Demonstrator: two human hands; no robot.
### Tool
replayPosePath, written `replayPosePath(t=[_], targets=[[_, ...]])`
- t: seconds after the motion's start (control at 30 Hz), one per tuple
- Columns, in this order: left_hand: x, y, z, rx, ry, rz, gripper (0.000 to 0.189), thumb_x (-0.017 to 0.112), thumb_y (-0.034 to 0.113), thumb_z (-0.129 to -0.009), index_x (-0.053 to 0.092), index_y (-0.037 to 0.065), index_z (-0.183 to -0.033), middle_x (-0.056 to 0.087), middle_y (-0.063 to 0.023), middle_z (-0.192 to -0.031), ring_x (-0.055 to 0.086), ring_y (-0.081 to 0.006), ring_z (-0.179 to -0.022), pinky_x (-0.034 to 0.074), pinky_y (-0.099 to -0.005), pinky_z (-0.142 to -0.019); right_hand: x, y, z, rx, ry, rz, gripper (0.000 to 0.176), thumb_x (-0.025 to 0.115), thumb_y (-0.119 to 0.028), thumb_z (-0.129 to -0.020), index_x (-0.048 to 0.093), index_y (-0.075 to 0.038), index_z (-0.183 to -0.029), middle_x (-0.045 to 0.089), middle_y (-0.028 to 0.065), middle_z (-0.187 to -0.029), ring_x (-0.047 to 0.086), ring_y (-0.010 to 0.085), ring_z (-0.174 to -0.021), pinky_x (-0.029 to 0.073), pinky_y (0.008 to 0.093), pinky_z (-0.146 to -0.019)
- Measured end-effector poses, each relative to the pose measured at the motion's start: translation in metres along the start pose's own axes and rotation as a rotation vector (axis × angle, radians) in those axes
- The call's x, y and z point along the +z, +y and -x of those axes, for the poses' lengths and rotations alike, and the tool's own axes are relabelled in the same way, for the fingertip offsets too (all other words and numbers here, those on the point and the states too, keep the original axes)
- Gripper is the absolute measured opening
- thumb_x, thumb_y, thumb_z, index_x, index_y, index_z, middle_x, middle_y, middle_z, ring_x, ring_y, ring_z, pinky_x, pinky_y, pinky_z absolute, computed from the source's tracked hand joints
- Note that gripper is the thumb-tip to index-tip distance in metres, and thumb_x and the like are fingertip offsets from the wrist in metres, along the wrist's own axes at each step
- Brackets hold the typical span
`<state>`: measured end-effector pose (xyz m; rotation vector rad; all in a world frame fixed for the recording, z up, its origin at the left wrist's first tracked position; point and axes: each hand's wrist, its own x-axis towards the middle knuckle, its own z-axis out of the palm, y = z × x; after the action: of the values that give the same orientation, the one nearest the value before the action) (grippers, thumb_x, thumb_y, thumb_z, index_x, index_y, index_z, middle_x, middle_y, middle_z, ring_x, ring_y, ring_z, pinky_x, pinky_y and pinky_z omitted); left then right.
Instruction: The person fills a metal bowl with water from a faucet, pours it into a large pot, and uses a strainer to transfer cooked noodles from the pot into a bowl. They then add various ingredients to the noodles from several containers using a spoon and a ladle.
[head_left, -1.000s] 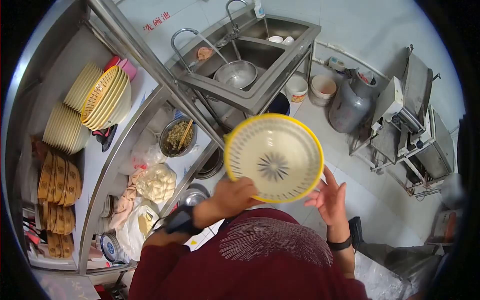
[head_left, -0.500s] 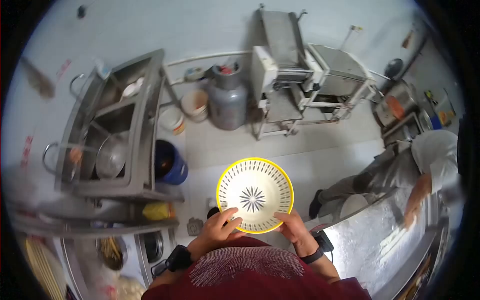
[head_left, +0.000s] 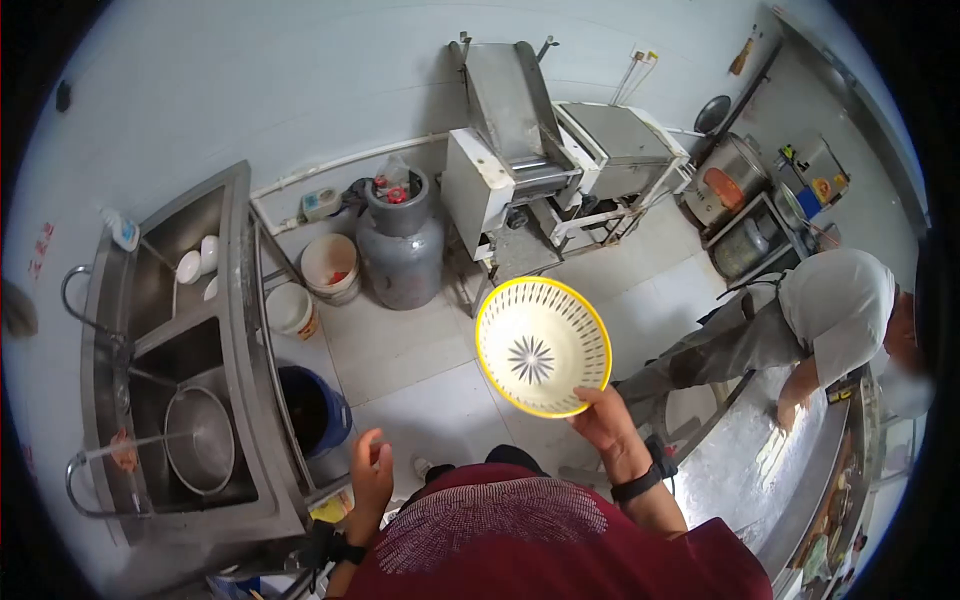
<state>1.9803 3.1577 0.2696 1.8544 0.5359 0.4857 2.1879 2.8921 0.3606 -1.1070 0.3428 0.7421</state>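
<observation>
A white plastic basket [head_left: 530, 362] with a yellow rim, slotted sides and a dark flower pattern at its bottom is held out in front of me, tilted so that its inside shows. Nothing lies in it. My right hand [head_left: 605, 425] grips its lower right rim, thumb on the inside and the other fingers mostly hidden beneath. Well apart from the basket, to the lower left, my left hand [head_left: 371, 478] is raised with its fingers loosely bent and apart, holding nothing. It is nearest to the sink's front corner.
On the left, a steel double sink [head_left: 290, 520] holds a metal bowl [head_left: 200, 440] under running water. Behind stand a blue bucket [head_left: 335, 410], white buckets, a gas cylinder [head_left: 400, 250] and a dough roller machine [head_left: 515, 170]. At right, a co-worker [head_left: 835, 300] bends over a floured table [head_left: 720, 490].
My left hand has let go of the basket and moved down to the left. The basket, in my right hand alone, has moved up and right. My view has turned to the right.
</observation>
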Motion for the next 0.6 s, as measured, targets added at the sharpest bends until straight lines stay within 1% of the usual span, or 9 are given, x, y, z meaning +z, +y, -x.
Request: replayPosePath(t=[0.07,0.2,0.27,0.33,0.43,0.47,0.53,0.57,0.6], targets=[[-0.004,-0.006,-0.015,-0.116,0.062,0.176,0.027,0.047,0.006,-0.081,0.043,-0.001,-0.106,0.047,-0.0108,-0.101,0.056,-0.0184,-0.084,0.044,-0.0268,-0.072,0.008,-0.026,-0.018,-0.078,0.051,-0.002,0.026,0.044,-0.004,-0.080,0.043,0.000,-0.106,0.058,0.0106,-0.089,0.060,0.0181,-0.069,0.050,0.0261,-0.053],[-0.004,-0.016,-0.055,-0.190,0.078,0.202,0.024,0.046,0.006,-0.082,0.044,0.001,-0.106,0.049,-0.0079,-0.097,0.056,-0.0167,-0.083,0.044,-0.0261,-0.072,-0.004,-0.097,-0.075,-0.258,0.128,-0.023,0.023,0.043,-0.005,-0.081,0.044,0.002,-0.102,0.058,0.0112,-0.087,0.058,0.0177,-0.065,0.050,0.0255,-0.052],[0.000,-0.027,-0.079,-0.200,0.107,0.228,0.024,0.045,0.006,-0.082,0.044,0.001,-0.105,0.050,-0.0075,-0.096,0.056,-0.0162,-0.082,0.044,-0.0260,-0.072,-0.027,-0.141,-0.121,-0.315,0.148,-0.052,0.023,0.041,-0.005,-0.082,0.043,0.005,-0.102,0.057,0.0141,-0.087,0.058,0.0206,-0.065,0.050,0.0264,-0.052],[0.009,-0.031,-0.103,-0.209,0.139,0.253,0.024,0.045,0.005,-0.082,0.045,0.000,-0.105,0.051,-0.0071,-0.094,0.056,-0.0156,-0.081,0.044,-0.0259,-0.072,-0.028,-0.188,-0.157,-0.393,0.157,-0.116,0.027,0.038,-0.006,-0.083,0.039,0.008,-0.105,0.055,0.0183,-0.090,0.059,0.0271,-0.070,0.051,0.0254,-0.050],[0.028,-0.036,-0.136,-0.235,0.238,0.212,0.022,0.045,0.004,-0.081,0.047,0.000,-0.103,0.052,-0.0070,-0.091,0.055,-0.0140,-0.075,0.045,-0.0248,-0.069,-0.051,-0.255,-0.232,-0.398,0.161,-0.121,0.035,0.036,-0.007,-0.083,0.032,0.010,-0.113,0.052,0.0225,-0.098,0.057,0.0383,-0.081,0.052,0.0225,-0.049],[0.037,-0.038,-0.147,-0.234,0.238,0.206,0.022,0.045,0.004,-0.081,0.047,0.000,-0.103,0.052,-0.0070,-0.091,0.055,-0.0140,-0.075,0.045,-0.0248,-0.069,-0.059,-0.277,-0.263,-0.372,0.183,-0.197,0.036,0.036,-0.006,-0.082,0.031,0.010,-0.114,0.052,0.0228,-0.099,0.057,0.0384,-0.080,0.053,0.0246,-0.050],[0.064,-0.033,-0.173,-0.326,0.302,0.147,0.021,0.045,0.004,-0.081,0.047,-0.001,-0.101,0.052,-0.0074,-0.090,0.055,-0.0142,-0.074,0.045,-0.0245,-0.068,-0.079,-0.316,-0.333,-0.426,0.188,-0.234,0.037,0.037,-0.005,-0.081,0.031,0.010,-0.114,0.052,0.0237,-0.097,0.057,0.0389,-0.078,0.054,0.0266,-0.051],[0.082,-0.030,-0.188,-0.324,0.302,0.148,0.021,0.045,0.004,-0.081,0.047,-0.001,-0.101,0.052,-0.0074,-0.090,0.055,-0.0142,-0.074,0.045,-0.0245,-0.068,-0.086,-0.337,-0.369,-0.428,0.187,-0.235,0.037,0.037,-0.005,-0.081,0.031,0.010,-0.114,0.052,0.0237,-0.097,0.057,0.0389,-0.078,0.054,0.0266,-0.051],[0.096,-0.025,-0.201,-0.400,0.294,0.122,0.020,0.045,0.004,-0.081,0.047,-0.001,-0.101,0.052,-0.0074,-0.090,0.055,-0.0144,-0.074,0.045,-0.0245,-0.068,-0.094,-0.354,-0.403,-0.428,0.141,-0.305,0.039,0.038,-0.002,-0.079,0.030,0.009,-0.115,0.049,0.0257,-0.101,0.055,0.0404,-0.082,0.054,0.0291,-0.054]])
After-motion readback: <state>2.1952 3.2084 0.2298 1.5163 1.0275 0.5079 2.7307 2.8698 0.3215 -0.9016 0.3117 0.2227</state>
